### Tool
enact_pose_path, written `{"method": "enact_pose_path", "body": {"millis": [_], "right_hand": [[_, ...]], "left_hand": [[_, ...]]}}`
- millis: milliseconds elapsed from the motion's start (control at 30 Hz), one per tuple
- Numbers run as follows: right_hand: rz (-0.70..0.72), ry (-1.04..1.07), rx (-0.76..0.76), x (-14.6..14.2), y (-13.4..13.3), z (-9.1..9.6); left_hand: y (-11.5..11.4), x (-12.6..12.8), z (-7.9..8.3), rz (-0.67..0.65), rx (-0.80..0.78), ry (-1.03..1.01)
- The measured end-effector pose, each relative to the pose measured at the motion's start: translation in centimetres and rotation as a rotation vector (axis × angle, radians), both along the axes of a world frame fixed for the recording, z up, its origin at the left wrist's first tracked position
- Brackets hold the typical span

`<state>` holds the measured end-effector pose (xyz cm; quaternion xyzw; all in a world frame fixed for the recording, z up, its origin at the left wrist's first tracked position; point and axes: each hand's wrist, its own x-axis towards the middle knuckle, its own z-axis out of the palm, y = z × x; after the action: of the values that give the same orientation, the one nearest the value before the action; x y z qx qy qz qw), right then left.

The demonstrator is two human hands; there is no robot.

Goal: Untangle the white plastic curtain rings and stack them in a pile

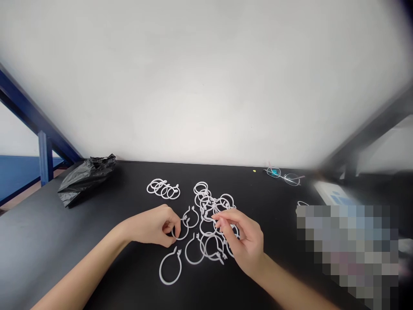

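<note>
A heap of white plastic rings (pixel 211 215) lies on the black table (pixel 97 258) in front of me. My left hand (pixel 155 226) is curled and pinches one white ring (pixel 181 232) at its edge. My right hand (pixel 243 241) hovers over the right side of the heap, thumb and forefinger pinched together at a ring there; what they grip is too small to make out. A single open ring (pixel 170 267) lies nearest me. A separate linked row of rings (pixel 163 188) rests further back on the left.
A crumpled black plastic bag (pixel 85 177) sits at the back left. A pair of glasses (pixel 284 175) lies at the back right near a small yellow speck (pixel 254 171). A blurred-out patch (pixel 346 247) covers the right side. Blue metal framing (pixel 45 142) stands left.
</note>
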<state>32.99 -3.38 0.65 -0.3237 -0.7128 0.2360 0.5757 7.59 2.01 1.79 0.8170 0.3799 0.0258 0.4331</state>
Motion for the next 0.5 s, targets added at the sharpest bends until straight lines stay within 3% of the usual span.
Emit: {"method": "enact_pose_path", "body": {"millis": [200, 300, 433, 500], "right_hand": [[0.183, -0.176, 0.149, -0.8, -0.8, 0.4], [0.231, -0.203, 0.146, -1.3, -1.1, 0.4], [0.197, -0.159, 0.153, -1.2, -0.9, 0.5], [0.169, -0.142, 0.16, -1.0, -0.7, 0.5]], "left_hand": [[0.3, -0.5, 0.3, 0.053, -0.016, -0.109], [0.4, -1.6, 1.0, 0.063, -0.209, -0.228], [-0.1, -1.9, 1.4, -0.172, -0.644, -0.235], [-0.4, -1.4, 1.3, -0.297, -0.731, -0.205]]}}
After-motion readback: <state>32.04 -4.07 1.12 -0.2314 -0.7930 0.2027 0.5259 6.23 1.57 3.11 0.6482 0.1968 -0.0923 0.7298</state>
